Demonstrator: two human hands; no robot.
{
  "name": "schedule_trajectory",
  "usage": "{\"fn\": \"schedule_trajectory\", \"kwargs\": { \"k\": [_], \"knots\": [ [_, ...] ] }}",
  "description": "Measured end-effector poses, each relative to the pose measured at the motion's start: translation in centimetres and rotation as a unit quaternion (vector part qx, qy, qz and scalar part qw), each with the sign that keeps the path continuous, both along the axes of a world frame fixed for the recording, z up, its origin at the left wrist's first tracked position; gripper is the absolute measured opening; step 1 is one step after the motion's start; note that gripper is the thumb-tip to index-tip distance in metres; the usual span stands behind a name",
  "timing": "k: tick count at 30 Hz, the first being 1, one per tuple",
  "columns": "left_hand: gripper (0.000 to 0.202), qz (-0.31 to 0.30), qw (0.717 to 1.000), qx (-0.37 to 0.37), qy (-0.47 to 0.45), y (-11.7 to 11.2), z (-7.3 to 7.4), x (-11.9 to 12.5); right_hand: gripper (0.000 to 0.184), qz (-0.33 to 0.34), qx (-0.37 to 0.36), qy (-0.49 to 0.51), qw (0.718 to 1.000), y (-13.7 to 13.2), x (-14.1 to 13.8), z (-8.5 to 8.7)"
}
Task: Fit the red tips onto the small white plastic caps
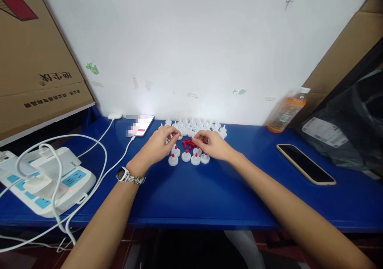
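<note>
My left hand [160,143] rests on the blue table [191,193] with its fingers curled in a pinch over small white caps [197,126], apparently on one of them. My right hand [213,143] is pinched at a small heap of red plugs [188,143] between the two hands. A row of white caps with red tips [188,158] stands in front of the hands. Several more plain white caps lie behind, toward the wall. A watch sits on my left wrist.
A white power strip [44,181] with cables lies at the left. A lit phone [143,125] on a cable leans near the wall. A dark phone [305,163], an orange bottle [284,113], a dark bag and cardboard boxes stand at the right.
</note>
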State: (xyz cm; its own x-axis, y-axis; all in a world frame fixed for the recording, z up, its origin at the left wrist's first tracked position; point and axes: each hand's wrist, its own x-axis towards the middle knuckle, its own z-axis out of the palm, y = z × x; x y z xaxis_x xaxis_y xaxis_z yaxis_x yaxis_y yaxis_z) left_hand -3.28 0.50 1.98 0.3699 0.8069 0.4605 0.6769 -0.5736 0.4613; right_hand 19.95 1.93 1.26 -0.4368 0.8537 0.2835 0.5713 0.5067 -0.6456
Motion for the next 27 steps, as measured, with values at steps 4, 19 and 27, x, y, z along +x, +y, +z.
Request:
{"fn": "schedule_trajectory", "kwargs": {
  "k": [4, 19, 27],
  "knots": [
    [0.024, 0.053, 0.998, 0.02, -0.005, 0.9, -0.4, -1.3, 0.018, -0.014, 0.038, -0.037, 0.998, 1.6, -1.3, 0.2],
    [0.035, 0.091, 0.993, 0.076, 0.019, 0.3, -1.1, -0.3, 0.008, 0.005, -0.033, 0.102, 0.994, 4.5, -6.2, 1.3],
    [0.029, -0.001, 1.0, 0.005, -0.006, -0.2, -1.2, 0.7, 0.015, 0.03, -0.002, 0.091, 0.995, 1.0, -2.5, 0.5]
  ]
}}
